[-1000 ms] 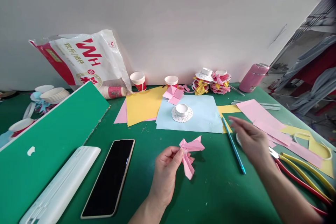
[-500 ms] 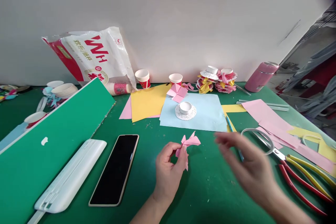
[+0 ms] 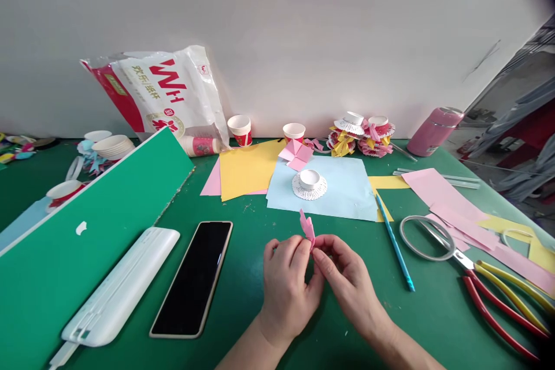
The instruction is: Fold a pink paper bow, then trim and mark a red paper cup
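Note:
A pink paper bow (image 3: 307, 228) pokes up between my hands, its lower part hidden by fingers. My left hand (image 3: 289, 277) is closed on it from the left. From the right, the fingertips of my right hand (image 3: 347, 274) pinch at the bow's right side. Beyond them a white cut paper cup (image 3: 310, 180) with a fringed rim sits base up on light blue paper (image 3: 342, 185). Right of my hands lie a blue pencil (image 3: 395, 243), a roll of tape (image 3: 427, 238) and scissors with red and yellow handles (image 3: 470, 266).
Left are a black-screened phone (image 3: 193, 280), a white oblong device (image 3: 121, 286) and a slanted green board (image 3: 99, 202). At the back stand paper cups (image 3: 240, 129), decorated cups (image 3: 347, 133) and a pink bottle (image 3: 435, 132). Pink paper strips (image 3: 446, 196) lie at right.
My right hand has moved left from near the pencil to meet my left hand at the bow. The bow has turned and is now mostly covered by fingers.

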### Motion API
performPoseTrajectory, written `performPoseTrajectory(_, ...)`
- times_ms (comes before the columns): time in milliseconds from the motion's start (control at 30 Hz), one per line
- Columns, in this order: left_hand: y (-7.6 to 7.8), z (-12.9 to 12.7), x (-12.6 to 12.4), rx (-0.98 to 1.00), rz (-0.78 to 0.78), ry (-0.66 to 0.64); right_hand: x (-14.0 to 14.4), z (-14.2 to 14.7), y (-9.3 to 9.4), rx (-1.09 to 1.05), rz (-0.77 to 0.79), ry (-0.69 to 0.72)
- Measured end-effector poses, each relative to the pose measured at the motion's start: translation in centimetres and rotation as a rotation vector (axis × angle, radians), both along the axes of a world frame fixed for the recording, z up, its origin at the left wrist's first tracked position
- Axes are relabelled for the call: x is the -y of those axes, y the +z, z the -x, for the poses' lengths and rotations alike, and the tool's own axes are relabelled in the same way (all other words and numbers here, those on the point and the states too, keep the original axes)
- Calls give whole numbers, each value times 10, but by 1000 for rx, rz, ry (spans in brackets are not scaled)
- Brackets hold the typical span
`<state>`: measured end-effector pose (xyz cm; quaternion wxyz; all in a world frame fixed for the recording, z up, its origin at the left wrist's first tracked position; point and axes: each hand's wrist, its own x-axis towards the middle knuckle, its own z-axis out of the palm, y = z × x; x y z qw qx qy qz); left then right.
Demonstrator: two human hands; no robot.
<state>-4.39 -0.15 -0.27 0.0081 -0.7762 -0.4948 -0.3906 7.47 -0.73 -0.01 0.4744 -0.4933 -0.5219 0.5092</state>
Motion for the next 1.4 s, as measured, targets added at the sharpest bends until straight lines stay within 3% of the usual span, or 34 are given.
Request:
performPoseTrajectory(367, 6, -1, 5, 106, 71, -172, -15, -10, -3, -127, 84, -5)
performPoseTrajectory(467, 7, 3, 3, 212, 20, -110, -24, -23, 0, -27, 81, 6)
performPoseTrajectory(533, 10, 8, 0, 305, 55, -50, -29, -34, 4, 46, 98, 84)
performPoseTrajectory(600, 15, 11, -5, 411, 218, -39, -34, -46, 9, 86, 105, 203)
performPoseTrajectory(700, 24, 12, -14, 588, 635, -138, -37, -57, 17, 120, 120, 383)
performPoseTrajectory(800, 29, 10, -20, 780, 1056, -297, -38, -59, 23, 163, 117, 470)
performPoseTrajectory(867, 28, 8, -22, 888, 1190, -338, -39, -57, 25, 171, 114, 500)
performPoseTrajectory(1133, 18, 4, -31, 1136, 1224, -314, -44, -56, 16, 1, 174, 463)
performPoseTrajectory(1400, 5, 5, -33, 1227, 1242, -258, -45, -52, -2, -240, 233, 277)
